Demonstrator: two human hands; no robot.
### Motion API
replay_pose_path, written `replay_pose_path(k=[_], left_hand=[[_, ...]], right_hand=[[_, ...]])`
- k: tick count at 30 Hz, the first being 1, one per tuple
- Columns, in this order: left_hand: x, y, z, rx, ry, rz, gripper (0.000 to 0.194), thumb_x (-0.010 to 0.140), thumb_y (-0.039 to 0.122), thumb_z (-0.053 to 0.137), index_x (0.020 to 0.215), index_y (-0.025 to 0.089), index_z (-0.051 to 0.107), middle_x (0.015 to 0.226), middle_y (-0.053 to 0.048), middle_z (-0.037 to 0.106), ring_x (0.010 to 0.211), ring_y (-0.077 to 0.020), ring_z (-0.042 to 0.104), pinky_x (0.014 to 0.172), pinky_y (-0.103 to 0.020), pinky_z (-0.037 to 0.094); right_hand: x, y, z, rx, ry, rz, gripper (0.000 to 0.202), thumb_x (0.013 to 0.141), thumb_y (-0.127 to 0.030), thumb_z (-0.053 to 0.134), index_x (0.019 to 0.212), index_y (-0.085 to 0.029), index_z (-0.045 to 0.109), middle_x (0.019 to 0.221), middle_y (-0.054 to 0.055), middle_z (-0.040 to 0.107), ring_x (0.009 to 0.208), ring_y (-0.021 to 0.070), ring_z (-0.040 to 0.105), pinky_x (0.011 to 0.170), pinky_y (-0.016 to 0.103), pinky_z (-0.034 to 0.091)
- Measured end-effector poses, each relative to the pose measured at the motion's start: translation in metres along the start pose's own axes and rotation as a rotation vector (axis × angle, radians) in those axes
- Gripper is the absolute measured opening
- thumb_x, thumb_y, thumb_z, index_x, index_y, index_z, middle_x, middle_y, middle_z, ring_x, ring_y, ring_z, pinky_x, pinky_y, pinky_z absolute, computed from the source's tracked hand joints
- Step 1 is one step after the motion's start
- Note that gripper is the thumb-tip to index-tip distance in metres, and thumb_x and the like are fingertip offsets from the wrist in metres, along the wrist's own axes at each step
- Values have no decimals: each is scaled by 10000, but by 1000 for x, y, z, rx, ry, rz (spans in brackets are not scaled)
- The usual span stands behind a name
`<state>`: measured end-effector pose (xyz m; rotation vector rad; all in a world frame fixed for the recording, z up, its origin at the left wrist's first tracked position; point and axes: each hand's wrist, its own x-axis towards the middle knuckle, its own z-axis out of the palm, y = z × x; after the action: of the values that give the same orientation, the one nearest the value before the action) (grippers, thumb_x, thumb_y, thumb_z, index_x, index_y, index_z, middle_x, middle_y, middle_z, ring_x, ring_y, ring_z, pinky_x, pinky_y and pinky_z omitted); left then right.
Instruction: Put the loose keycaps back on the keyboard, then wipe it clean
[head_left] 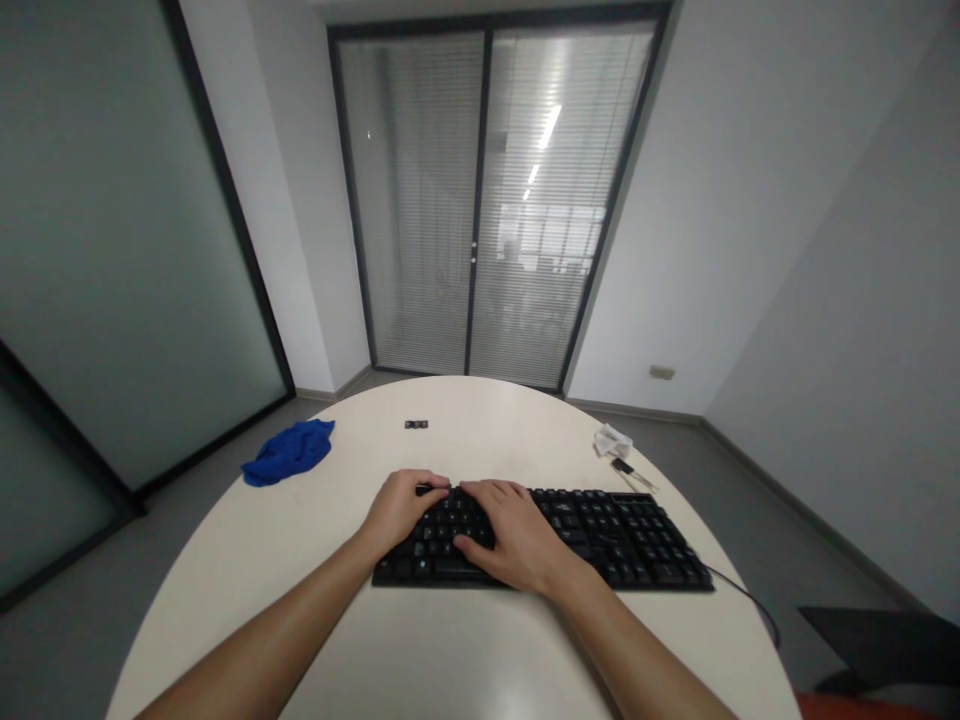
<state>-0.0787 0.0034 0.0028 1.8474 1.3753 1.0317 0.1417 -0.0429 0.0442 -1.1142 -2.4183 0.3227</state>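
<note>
A black keyboard lies across the front half of the round table. At its far left edge, my left hand is closed, thumb over the top row and forefinger along the back edge. Any small part pinched between these fingertips is hidden. My right hand rests palm down over the left-middle keys, its fingers stretched forward to the back edge and its thumb out to the left. The fingertips of both hands nearly meet at the top row. Beyond the keyboard, several small black keycaps sit in a short row.
A crumpled blue cloth lies at the table's left edge. Toward the right edge are a crumpled white tissue and a thin tool with a black part. The keyboard cable runs off the right side, near a dark chair.
</note>
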Motion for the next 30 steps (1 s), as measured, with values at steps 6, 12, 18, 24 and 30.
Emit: replay_pose_path(k=[6, 12, 18, 24, 30], left_hand=[[0, -5, -2, 2, -42, 41, 212, 838, 257, 614, 965, 220, 779, 1045, -15, 780, 1034, -218, 703, 1017, -356, 505], [-2, 0, -5, 76, -49, 76, 208, 858, 230, 581, 961, 226, 762, 1031, -12, 778, 1025, -211, 699, 992, -333, 507], [-6, 14, -8, 283, -33, 82, 257, 881, 215, 592, 1120, 283, 658, 1044, 16, 767, 1022, -208, 700, 921, -314, 509], [-10, 18, -8, 366, -43, 92, 335, 910, 219, 567, 1235, 301, 556, 1085, 12, 756, 1037, -213, 697, 910, -331, 507], [-8, 13, -7, 251, -32, 93, 232, 915, 265, 572, 1144, 278, 601, 1072, 6, 757, 1036, -202, 695, 922, -317, 506]], right_hand=[[2, -1, 5, -19, 4, -3, 573, 872, -413, 625, 1387, -205, 484, 1370, 94, 597, 1263, 250, 511, 1099, 420, 320], [5, -3, 7, -18, -6, -18, 613, 871, -412, 623, 1428, -209, 464, 1424, 80, 563, 1292, 250, 487, 1115, 428, 305], [5, -3, 7, -47, -48, -36, 658, 868, -424, 622, 1468, -232, 431, 1478, 67, 516, 1324, 268, 452, 1124, 462, 287], [5, -2, 9, -107, -85, -41, 656, 889, -479, 586, 1481, -238, 437, 1531, 63, 453, 1378, 292, 395, 1145, 485, 257], [5, -2, 9, -122, -97, -35, 670, 886, -481, 585, 1484, -217, 434, 1524, 74, 462, 1377, 283, 400, 1144, 473, 267]])
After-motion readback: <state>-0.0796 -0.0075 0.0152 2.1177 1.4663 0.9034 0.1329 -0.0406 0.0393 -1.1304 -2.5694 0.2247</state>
